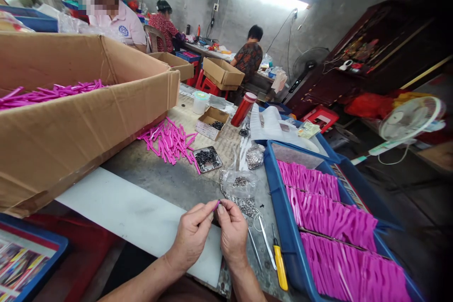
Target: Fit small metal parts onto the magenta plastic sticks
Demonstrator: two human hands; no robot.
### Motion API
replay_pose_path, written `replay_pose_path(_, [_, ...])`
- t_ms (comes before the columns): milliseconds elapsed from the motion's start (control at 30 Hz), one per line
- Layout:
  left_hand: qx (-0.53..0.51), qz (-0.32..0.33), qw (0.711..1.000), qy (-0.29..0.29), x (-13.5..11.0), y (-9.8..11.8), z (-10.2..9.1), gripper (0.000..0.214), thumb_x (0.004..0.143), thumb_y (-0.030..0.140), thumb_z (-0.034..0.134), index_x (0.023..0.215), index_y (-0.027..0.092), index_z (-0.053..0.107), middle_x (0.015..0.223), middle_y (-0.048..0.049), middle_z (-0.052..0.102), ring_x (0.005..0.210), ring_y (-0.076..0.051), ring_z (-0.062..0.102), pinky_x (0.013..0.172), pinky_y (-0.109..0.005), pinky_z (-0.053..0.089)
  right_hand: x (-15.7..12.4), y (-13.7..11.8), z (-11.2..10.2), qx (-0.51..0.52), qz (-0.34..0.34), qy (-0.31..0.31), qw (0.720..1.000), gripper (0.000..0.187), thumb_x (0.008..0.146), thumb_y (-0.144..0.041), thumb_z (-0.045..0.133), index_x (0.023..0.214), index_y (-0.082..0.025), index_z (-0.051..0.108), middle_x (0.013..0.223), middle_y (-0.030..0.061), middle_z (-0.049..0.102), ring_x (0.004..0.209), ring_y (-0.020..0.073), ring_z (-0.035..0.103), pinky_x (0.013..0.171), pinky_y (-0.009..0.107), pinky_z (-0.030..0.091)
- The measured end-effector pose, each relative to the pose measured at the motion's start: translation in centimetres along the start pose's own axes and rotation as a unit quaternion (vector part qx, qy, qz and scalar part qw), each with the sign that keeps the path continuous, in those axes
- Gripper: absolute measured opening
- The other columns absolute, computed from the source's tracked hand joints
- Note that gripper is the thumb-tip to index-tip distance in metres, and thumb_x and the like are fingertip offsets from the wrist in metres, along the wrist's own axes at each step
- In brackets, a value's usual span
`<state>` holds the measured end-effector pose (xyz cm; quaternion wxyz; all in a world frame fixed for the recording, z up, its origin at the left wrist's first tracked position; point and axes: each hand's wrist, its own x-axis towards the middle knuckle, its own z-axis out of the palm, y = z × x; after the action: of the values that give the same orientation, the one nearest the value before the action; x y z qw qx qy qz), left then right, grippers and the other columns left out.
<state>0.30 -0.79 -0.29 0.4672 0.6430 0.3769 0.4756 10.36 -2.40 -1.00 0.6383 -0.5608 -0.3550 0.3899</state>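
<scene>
My left hand (193,232) pinches a small magenta plastic strip (216,205), mostly hidden by the fingertips. My right hand (233,233) meets it there, thumb and forefinger closed at the strip's end; whatever else is between them is too small to make out. Both hands are above a white board (141,212) at the table's near edge. Beyond them lie a heap of magenta strips (168,141) and a small tray (212,168) of black parts. Near my right hand are small metal parts (244,205), white-handled tweezers (267,245) and a yellow-handled screwdriver (279,266).
A large cardboard box (88,132) of magenta strips stands at left. On the right, a blue crate (288,233) holds rows of magenta pieces. Farther back are a small carton (205,130), a red flask (243,109), a fan (410,115) and several seated people.
</scene>
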Motion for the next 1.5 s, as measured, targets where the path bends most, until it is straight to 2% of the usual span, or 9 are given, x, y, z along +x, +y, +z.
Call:
replay_pose_path(333, [-0.001, 0.001, 1.000, 0.000, -0.03, 0.05, -0.05, 0.027, 0.077, 0.016, 0.046, 0.100, 0.017, 0.061, 0.078, -0.0055, 0.062, 0.071, -0.015, 0.056, 0.064, -0.025, 0.048, 0.10, 0.34, 0.01, 0.030, 0.027, -0.019, 0.999, 0.021, 0.069, -0.035, 0.055, 0.075, -0.016, 0.056, 0.064, 0.0002, 0.053, 0.058, 0.0119, 0.048, 0.056, 0.024, 0.040])
replay_pose_path(467, [-0.001, -0.004, 1.000, 0.000, -0.01, 0.11, -0.03, 0.027, 0.077, 0.016, 0.047, 0.100, 0.016, 0.061, 0.078, -0.0057, 0.062, 0.071, -0.015, 0.056, 0.063, -0.024, 0.047, 0.21, 0.46, -0.03, 0.041, 0.027, -0.008, 0.999, 0.020, 0.068, -0.035, 0.056, 0.074, -0.016, 0.054, 0.063, -0.0007, 0.052, 0.057, 0.0113, 0.046, 0.055, 0.023, 0.040])
replay_pose_path(767, [-0.014, -0.012, 1.000, 0.000, -0.06, -0.15, 0.08, 0.027, 0.076, 0.016, 0.047, 0.099, 0.018, 0.061, 0.078, -0.0049, 0.062, 0.072, -0.015, 0.056, 0.065, -0.025, 0.048, 0.02, -0.04, 0.17, 0.027, 0.010, -0.027, 0.999, 0.023, 0.073, -0.038, 0.050, 0.067, -0.016, 0.051, 0.053, -0.0043, 0.042, 0.047, 0.0083, 0.038, 0.047, 0.020, 0.036])
replay_pose_path(1000, [-0.002, 0.002, 1.000, 0.006, 0.00, -0.05, 0.07, 0.027, 0.076, 0.016, 0.048, 0.099, 0.018, 0.062, 0.076, -0.0046, 0.063, 0.069, -0.015, 0.057, 0.063, -0.024, 0.048, -0.04, 0.07, 0.04, 0.028, 0.021, -0.013, 0.999, 0.019, 0.069, -0.036, 0.056, 0.071, -0.017, 0.054, 0.062, -0.0009, 0.052, 0.056, 0.0114, 0.047, 0.055, 0.023, 0.040])
replay_pose_path(1267, [-0.004, -0.004, 1.000, -0.002, -0.07, 0.05, 0.02, 0.028, 0.077, 0.015, 0.046, 0.101, 0.018, 0.060, 0.072, -0.0034, 0.059, 0.066, -0.013, 0.054, 0.060, -0.023, 0.046, 0.08, 0.05, 0.07, 0.040, 0.021, -0.010, 0.999, 0.017, 0.067, -0.032, 0.058, 0.072, -0.017, 0.054, 0.063, -0.0016, 0.053, 0.058, 0.0107, 0.046, 0.056, 0.022, 0.039])
replay_pose_path(1500, [-0.012, 0.005, 1.000, 0.004, 0.00, 0.04, 0.12, 0.028, 0.076, 0.014, 0.047, 0.099, 0.017, 0.061, 0.072, -0.0033, 0.060, 0.065, -0.013, 0.056, 0.061, -0.023, 0.047, 0.08, -0.02, 0.14, 0.055, 0.015, -0.042, 0.997, 0.020, 0.073, -0.036, 0.051, 0.067, -0.017, 0.051, 0.053, -0.0054, 0.041, 0.048, 0.0074, 0.037, 0.047, 0.019, 0.033])
